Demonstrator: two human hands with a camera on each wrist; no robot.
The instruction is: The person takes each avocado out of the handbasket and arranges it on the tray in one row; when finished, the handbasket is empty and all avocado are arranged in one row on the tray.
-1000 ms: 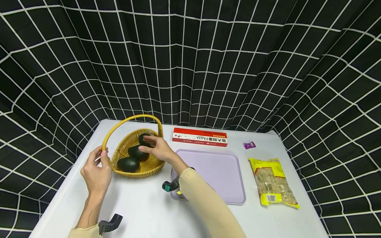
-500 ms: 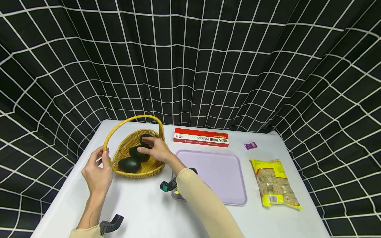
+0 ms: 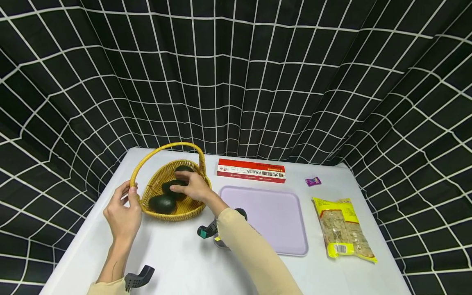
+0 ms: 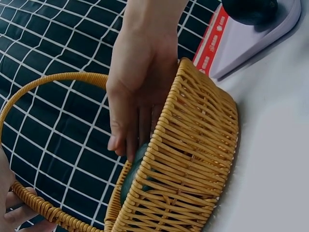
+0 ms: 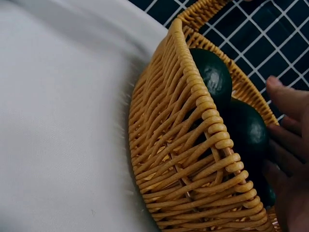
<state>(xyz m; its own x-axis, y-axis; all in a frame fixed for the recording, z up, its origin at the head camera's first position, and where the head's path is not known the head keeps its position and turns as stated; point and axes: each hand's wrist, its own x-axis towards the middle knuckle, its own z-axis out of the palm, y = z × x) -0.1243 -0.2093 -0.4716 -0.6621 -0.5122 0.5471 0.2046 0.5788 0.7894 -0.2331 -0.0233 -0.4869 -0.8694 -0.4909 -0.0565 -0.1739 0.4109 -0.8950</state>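
A yellow wicker basket [image 3: 173, 215] with a tall hoop handle stands at the left of the table, holding three dark green avocados. One avocado [image 3: 162, 203] lies at the front, one [image 3: 171, 187] in the middle and one [image 3: 184, 168] at the back. At the left base of the handle, my left hand [image 3: 123, 213] pinches the wicker between thumb and fingers. My right hand [image 3: 195, 186] reaches over the basket's right rim, its fairly straight fingers beside the middle and back avocados. In the right wrist view, the fingers [image 5: 285, 145] lie against the avocados with the thumb apart.
A lilac tray [image 3: 273, 221] lies right of the basket, partly under my right forearm. Behind it is a red pasta box [image 3: 251, 171]. Farther right are a small purple packet [image 3: 313, 181] and a yellow clear-windowed food bag [image 3: 343, 229]. A black grid curtain [image 3: 236, 82] closes off the back.
My right hand has edged slightly left and deeper into the basket. The left hand keeps its hold on the handle. The whole head view has shifted a little.
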